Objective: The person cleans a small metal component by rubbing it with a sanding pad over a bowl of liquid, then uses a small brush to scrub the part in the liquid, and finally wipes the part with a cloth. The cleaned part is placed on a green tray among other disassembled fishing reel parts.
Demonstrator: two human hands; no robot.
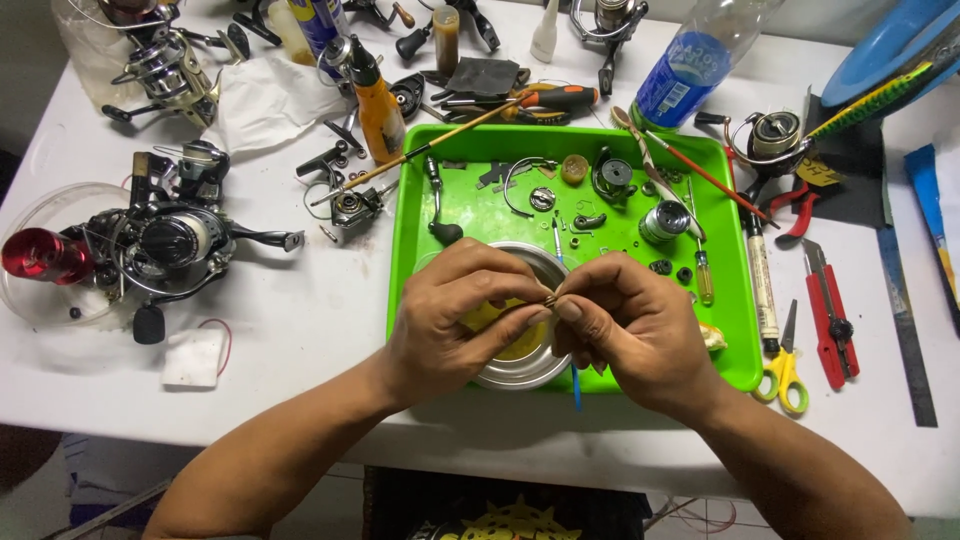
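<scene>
A tiny brass-coloured reel part (550, 299) was pinched between the fingertips of the left hand (455, 315) and right hand (630, 325), above the metal tin (520, 370) in the green tray (740, 340). It was judged light, rigid and easily dropped, best gripped at its ends.

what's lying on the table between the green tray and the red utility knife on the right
In the head view, between the green tray and the red utility knife lie a white marker pen and, nearer the person, yellow-handled scissors.

clear plastic bottle (690, 55) with blue label at tray's far edge, orange oil bottle (380, 110) — far left of tray (420, 200)
</scene>
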